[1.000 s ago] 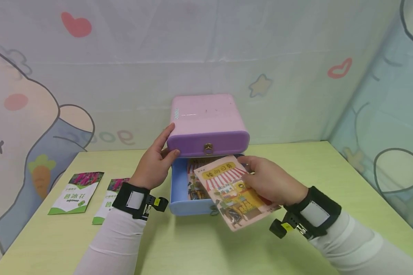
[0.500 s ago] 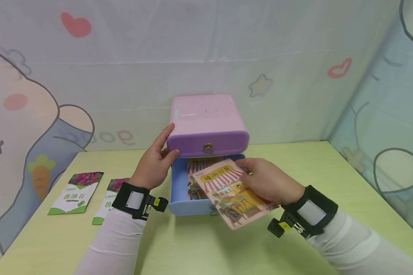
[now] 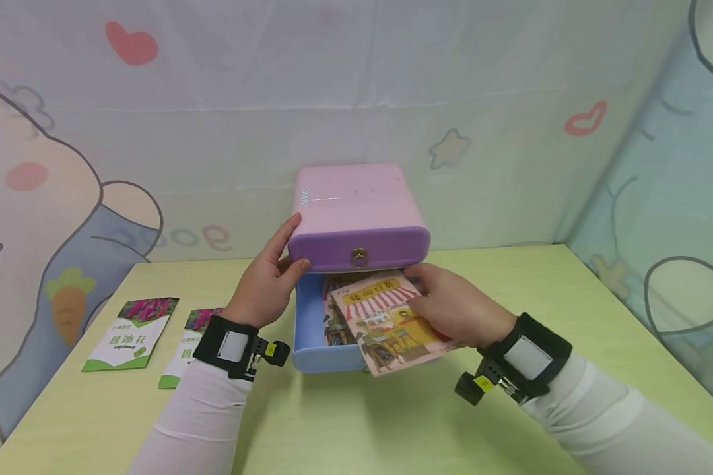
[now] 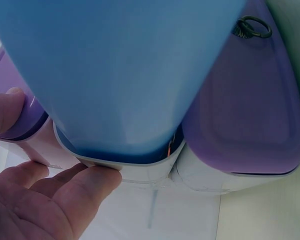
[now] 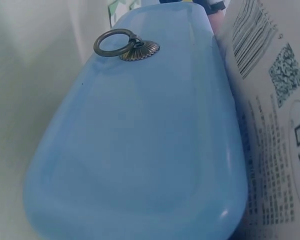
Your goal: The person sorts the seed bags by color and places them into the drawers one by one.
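A small drawer cabinet [image 3: 353, 191] has a pink casing and a purple top drawer front [image 3: 327, 249] with a ring pull. Its blue middle drawer [image 3: 307, 323] stands pulled out, with an illustrated seed packet [image 3: 337, 323] inside. My left hand [image 3: 267, 284] steadies the cabinet's left side, thumb on the purple front. In the left wrist view, its fingers [image 4: 85, 192] press the casing beside the blue drawer. My right hand [image 3: 454, 303] pinches another pink seed packet [image 3: 392, 330] by its right side, tilted over the drawer's front right part. The right wrist view shows that packet's printed back [image 5: 272, 130].
Two green-and-white packets with pink flowers, a left one [image 3: 132, 333] and a right one [image 3: 184, 349], lie at the left on the pale table [image 3: 309, 429]. Below the blue drawer is a purple drawer [image 4: 250, 100]. A printed cloth [image 3: 243, 132] hangs behind.
The right hand and its packet have moved left and slightly farther away, bringing the packet more over the blue drawer. My left hand has stayed on the cabinet.
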Motion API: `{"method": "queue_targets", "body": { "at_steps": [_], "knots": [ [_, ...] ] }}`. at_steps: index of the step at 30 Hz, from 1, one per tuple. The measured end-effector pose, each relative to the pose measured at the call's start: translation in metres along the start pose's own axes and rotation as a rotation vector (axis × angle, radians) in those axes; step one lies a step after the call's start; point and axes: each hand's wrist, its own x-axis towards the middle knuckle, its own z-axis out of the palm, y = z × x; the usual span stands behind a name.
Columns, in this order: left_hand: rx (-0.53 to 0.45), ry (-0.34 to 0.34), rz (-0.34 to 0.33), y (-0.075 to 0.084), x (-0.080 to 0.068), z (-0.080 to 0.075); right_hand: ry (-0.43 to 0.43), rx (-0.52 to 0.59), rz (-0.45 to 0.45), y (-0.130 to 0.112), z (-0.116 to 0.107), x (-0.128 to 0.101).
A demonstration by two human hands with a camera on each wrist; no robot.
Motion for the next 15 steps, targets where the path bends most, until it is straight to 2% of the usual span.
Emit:
{"method": "queue_targets", "body": {
  "at_steps": [7,15],
  "knots": [
    [-0.009,-0.004,0.006,-0.0003,-0.0004,0.0002,0.025,0.064,0.035,-0.0009,0.0042,0.0016],
    [-0.007,-0.004,0.011,-0.0003,0.0001,0.0001,0.028,0.069,0.001,0.0002,0.0064,0.0045]
  ]
}}
